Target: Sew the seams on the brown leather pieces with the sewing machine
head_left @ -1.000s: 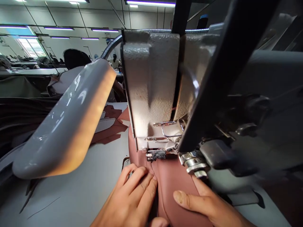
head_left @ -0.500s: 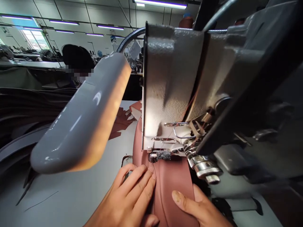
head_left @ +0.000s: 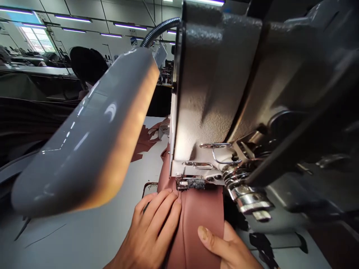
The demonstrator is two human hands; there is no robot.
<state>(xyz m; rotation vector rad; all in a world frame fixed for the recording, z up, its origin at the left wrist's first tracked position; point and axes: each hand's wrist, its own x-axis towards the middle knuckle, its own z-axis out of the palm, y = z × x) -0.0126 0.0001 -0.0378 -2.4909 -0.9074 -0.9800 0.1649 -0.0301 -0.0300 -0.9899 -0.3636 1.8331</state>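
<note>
A reddish-brown leather panel (head_left: pixel 203 220) runs under the presser foot (head_left: pixel 186 183) of an industrial sewing machine (head_left: pixel 218 93), with a raised seam line down its left part. My left hand (head_left: pixel 154 228) lies on the leather left of the seam, its fingertips close behind the foot. My right hand (head_left: pixel 224 243) presses on the panel's right side, with the thumb flat on the leather. The needle is hidden behind the machine's metal guard and foot.
A glossy grey lamp shade (head_left: pixel 92 127) on a flexible metal neck hangs left of the machine. Cut leather pieces (head_left: pixel 143 142) lie on the light grey table (head_left: pixel 84 228). A dark stack of material (head_left: pixel 28 116) sits at left. A co-worker (head_left: pixel 86 65) sits beyond.
The view has shifted, so the machine head looks larger and sits further right. Both hands stay on the leather, and the left hand's fingers sit slightly closer to the presser foot.
</note>
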